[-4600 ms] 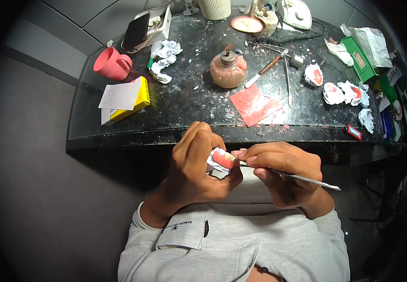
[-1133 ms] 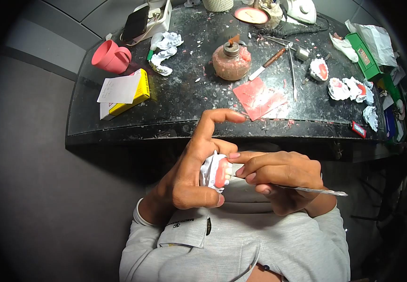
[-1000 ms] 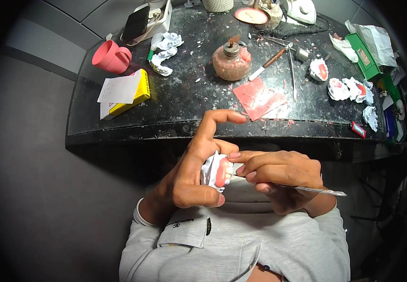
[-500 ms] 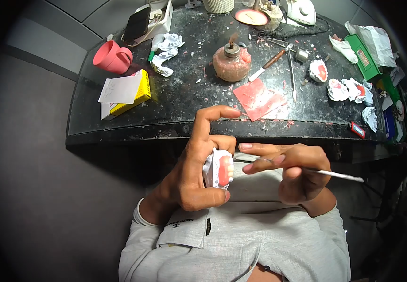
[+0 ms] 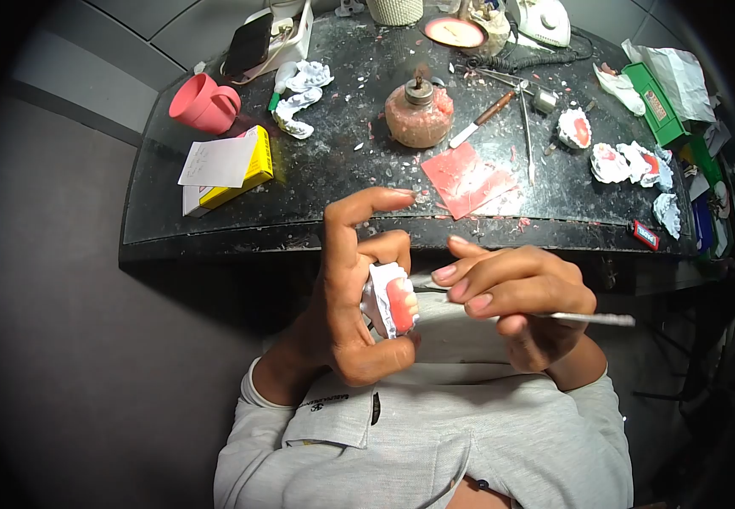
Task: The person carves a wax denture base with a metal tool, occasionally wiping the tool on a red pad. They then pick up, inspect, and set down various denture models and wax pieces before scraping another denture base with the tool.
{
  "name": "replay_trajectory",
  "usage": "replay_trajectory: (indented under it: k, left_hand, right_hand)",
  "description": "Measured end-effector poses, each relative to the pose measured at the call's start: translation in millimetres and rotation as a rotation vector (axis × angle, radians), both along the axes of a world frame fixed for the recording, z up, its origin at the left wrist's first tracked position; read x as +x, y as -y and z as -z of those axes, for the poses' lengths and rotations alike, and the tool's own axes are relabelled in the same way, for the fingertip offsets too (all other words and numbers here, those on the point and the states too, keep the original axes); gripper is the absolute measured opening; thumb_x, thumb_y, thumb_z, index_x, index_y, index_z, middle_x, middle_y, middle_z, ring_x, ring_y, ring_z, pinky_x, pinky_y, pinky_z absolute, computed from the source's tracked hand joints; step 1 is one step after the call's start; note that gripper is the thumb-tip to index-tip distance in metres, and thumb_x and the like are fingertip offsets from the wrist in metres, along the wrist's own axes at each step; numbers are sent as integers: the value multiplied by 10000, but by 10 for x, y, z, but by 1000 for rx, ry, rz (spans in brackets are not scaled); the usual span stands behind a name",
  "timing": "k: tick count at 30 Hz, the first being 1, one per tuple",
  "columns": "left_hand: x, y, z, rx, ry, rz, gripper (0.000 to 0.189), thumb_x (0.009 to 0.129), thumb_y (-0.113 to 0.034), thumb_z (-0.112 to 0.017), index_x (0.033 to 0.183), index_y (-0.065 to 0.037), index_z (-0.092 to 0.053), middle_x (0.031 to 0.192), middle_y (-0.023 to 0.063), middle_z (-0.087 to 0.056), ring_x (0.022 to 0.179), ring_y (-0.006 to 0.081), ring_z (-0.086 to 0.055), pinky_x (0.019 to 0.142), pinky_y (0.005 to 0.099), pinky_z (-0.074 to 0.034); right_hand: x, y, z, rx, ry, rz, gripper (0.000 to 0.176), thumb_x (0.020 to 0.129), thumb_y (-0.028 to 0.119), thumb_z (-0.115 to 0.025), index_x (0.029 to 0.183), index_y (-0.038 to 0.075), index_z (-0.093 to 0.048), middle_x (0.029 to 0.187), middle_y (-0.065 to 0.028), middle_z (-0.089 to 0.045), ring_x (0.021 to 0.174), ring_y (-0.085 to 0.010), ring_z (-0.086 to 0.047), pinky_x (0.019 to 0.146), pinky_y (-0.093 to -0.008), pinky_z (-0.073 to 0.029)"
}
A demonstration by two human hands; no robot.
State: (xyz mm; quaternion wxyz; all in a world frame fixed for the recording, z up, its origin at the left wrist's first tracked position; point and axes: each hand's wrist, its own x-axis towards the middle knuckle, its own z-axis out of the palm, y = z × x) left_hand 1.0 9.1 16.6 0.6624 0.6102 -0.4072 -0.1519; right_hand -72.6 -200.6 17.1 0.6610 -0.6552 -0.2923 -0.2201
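1 plaster denture cast (image 5: 393, 302) clamped in left hand (image 5: 346, 318), below the bench (image 5: 333, 182) edge, teeth facing right. 1 metal carver (image 5: 589, 319) pinched in right hand (image 5: 524, 297), long axis horizontal, handle end pointing right.

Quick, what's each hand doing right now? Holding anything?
Left hand: closed around a plaster dental model with pink wax gums, index finger raised.
Right hand: closed on a thin metal tool.
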Motion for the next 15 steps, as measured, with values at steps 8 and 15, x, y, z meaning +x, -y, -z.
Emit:
replay_trajectory:
  k: [8,15]
  left_hand:
    - [12,-2,-8,-1,156,-48,961,586,0,-613,1455,17,-203,719,31,-445,626,132,-429,608,295,-325]
    - [-19,36,7,2,142,-127,926,591,-80,-616,1422,38,-224,674,7,-431,578,88,-380,556,262,-258]
  right_hand:
    - [54,-17,62,16,-20,-70,122,906,-13,-710,1024,-42,-710,993,-175,-757,1069,-364,-734,1015,-511,-551]
    - [32,-29,19,-87,-48,-12,127,889,-22,-729,1016,-33,-716,1008,-164,-763,1081,-349,-733,1003,-491,-564]
